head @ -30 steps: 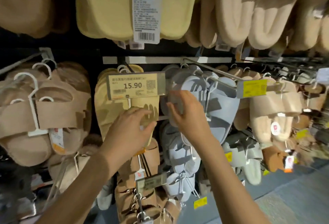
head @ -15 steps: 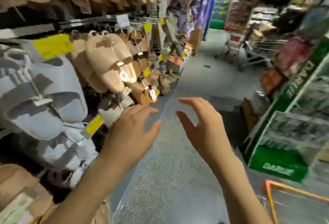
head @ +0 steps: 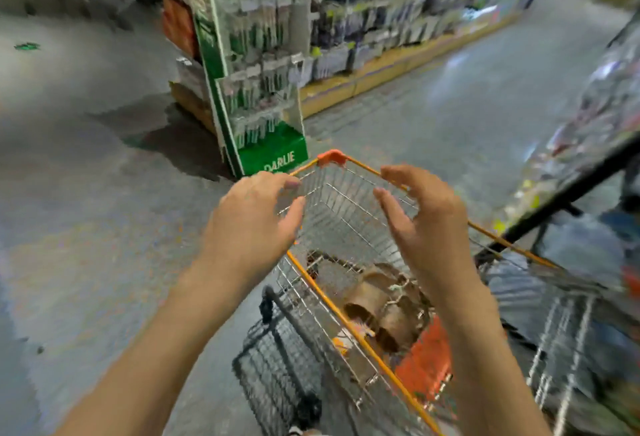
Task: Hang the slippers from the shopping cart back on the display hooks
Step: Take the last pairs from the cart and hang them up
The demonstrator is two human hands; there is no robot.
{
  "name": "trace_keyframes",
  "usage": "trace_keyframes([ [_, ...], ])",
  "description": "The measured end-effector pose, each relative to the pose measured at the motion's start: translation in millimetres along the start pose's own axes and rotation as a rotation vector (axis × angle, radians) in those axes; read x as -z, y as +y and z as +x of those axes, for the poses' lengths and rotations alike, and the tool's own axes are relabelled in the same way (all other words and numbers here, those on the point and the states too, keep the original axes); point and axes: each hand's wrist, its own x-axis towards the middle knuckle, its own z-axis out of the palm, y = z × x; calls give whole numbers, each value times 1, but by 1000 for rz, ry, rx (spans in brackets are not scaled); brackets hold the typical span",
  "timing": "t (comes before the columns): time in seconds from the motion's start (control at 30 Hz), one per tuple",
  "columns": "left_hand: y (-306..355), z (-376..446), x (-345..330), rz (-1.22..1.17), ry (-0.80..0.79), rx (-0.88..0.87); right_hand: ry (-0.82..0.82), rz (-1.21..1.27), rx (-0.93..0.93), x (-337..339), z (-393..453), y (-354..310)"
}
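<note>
The brown slippers lie in the bottom of the shopping cart, below and just ahead of both hands, under the right wrist, their long axis unclear in the blur. The right hand seems nearer. It and the left hand hover apart, fingers spread, holding nothing

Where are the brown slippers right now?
In the head view, the brown slippers lie low in the shopping cart, lower centre-right, below and between the empty left hand and right hand.
</note>
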Motion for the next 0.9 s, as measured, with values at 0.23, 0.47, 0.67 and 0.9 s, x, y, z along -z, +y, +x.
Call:
trace_keyframes([
  [0.23,43,35,-75,-111,-166,-172,106,-89,-215,18,-11,62],
  [0.47,64,66,-150,-73,-432,-280,51,-141,-561,1,-48,121],
  [0.67,53,77,-238,-37,-669,-328,197,-131,-784,-46,-76,155],
  [0.9,25,75,-343,36,-822,-347,405,-213,-1032,-102,-96,216],
])
